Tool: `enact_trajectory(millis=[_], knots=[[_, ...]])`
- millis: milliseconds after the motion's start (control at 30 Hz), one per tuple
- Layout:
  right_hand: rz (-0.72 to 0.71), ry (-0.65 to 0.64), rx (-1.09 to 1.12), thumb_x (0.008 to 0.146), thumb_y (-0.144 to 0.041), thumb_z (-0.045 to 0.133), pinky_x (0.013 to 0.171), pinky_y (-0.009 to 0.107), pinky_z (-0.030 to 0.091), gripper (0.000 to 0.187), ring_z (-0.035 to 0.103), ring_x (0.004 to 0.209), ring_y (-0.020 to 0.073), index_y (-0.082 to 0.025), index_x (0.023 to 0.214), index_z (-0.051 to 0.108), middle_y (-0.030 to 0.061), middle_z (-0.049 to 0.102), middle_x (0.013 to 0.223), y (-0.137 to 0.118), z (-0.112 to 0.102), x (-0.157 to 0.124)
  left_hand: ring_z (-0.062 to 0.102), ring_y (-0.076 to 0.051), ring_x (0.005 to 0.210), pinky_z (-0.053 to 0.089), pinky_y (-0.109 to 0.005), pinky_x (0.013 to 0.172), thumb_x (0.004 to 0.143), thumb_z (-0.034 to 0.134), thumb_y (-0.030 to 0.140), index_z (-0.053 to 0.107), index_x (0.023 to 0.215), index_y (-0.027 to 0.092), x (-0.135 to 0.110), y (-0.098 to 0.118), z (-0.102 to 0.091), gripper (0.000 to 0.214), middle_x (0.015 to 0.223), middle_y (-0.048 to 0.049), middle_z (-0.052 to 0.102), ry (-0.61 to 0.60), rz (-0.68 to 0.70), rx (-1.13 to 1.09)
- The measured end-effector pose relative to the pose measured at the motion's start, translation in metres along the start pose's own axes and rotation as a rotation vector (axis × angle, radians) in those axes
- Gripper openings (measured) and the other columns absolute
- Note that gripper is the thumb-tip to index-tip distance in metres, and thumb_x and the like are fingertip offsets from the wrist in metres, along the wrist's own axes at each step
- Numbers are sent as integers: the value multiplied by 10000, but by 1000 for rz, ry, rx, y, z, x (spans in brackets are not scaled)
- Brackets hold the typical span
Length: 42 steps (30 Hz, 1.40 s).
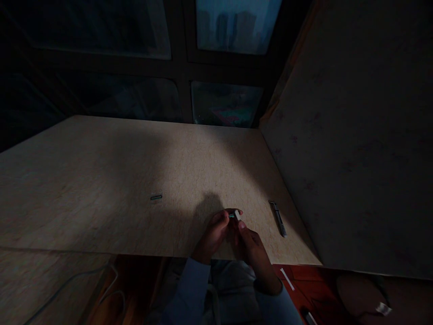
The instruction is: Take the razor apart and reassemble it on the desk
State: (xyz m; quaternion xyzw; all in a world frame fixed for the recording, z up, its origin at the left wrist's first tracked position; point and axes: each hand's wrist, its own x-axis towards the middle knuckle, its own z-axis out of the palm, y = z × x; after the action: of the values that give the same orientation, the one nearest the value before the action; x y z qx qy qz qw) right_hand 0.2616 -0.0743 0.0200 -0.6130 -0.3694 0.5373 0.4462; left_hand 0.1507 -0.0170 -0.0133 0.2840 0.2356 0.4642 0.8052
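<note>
Since light is poor, small piece (236, 215): we should hold it over the lit table (135, 171).
Left hand (213, 234): pinches teal end.
Right hand (252, 246): pinches white end; brace wrists.

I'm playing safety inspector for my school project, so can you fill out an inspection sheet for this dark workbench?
Surface: pale wooden board, flat, dimly lit.
Job's things: small white-tipped piece, pinched between both hands.
Clutter: short dark piece; long dark metal strip; both lying on the board.
Grippers: left hand and right hand, both closed on the piece.
Cables: grey cable below the board's near edge.
Surroundings: windows behind; upright panel on the right.
</note>
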Motion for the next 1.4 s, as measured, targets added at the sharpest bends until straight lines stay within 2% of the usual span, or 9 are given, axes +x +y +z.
enact_trajectory(millis=[233, 367, 533, 933, 1267, 1400], knots=[[-40, -7, -30, 805, -757, 513, 545, 273, 335, 601, 405, 559, 134, -191, 601, 520, -9, 494, 580, -3, -1, -5, 617, -138, 655, 466, -224, 605, 737, 772, 527, 766, 981, 118, -1, 4, 4, 477, 776, -78, 707, 30, -29, 2], [-47, -54, -14, 818, -758, 494, 525, 274, 326, 597, 392, 530, 130, -197, 613, 515, -18, 471, 557, -5, 1, -8, 614, -138, 651, 454, -223, 588, 752, 757, 529, 765, 998, 122, -2, 5, 3, 476, 794, -85, 708, 27, -47, 3], [-40, -92, 2, 828, -755, 484, 514, 268, 315, 603, 387, 518, 123, -200, 594, 490, -21, 457, 541, -5, 5, -9, 629, -157, 700, 462, -241, 646, 751, 760, 525, 768, 1000, 116, 0, 2, -1, 479, 829, -106, 716, 32, -39, -6], [-30, -15, -49, 802, -740, 540, 559, 267, 339, 591, 427, 588, 141, -171, 642, 566, -2, 523, 610, 0, -3, -1, 639, -163, 716, 472, -251, 669, 750, 764, 518, 763, 951, 98, 0, 2, 1, 466, 826, -111, 727, 2, -29, -39], [-103, 25, -134, 808, -744, 522, 568, 270, 362, 613, 457, 589, 154, -166, 612, 582, 8, 543, 585, -2, -12, 2, 661, -185, 755, 495, -283, 707, 752, 773, 485, 753, 986, 101, 2, 0, 0, 450, 842, -117, 734, -30, -11, -74], [-112, 68, -187, 822, -737, 505, 577, 273, 373, 619, 496, 595, 170, -161, 620, 608, 18, 570, 589, -2, -15, 3, 670, -186, 768, 485, -277, 705, 719, 805, 476, 755, 966, 122, 4, -3, -2, 435, 863, -105, 746, -7, 2, -89]])
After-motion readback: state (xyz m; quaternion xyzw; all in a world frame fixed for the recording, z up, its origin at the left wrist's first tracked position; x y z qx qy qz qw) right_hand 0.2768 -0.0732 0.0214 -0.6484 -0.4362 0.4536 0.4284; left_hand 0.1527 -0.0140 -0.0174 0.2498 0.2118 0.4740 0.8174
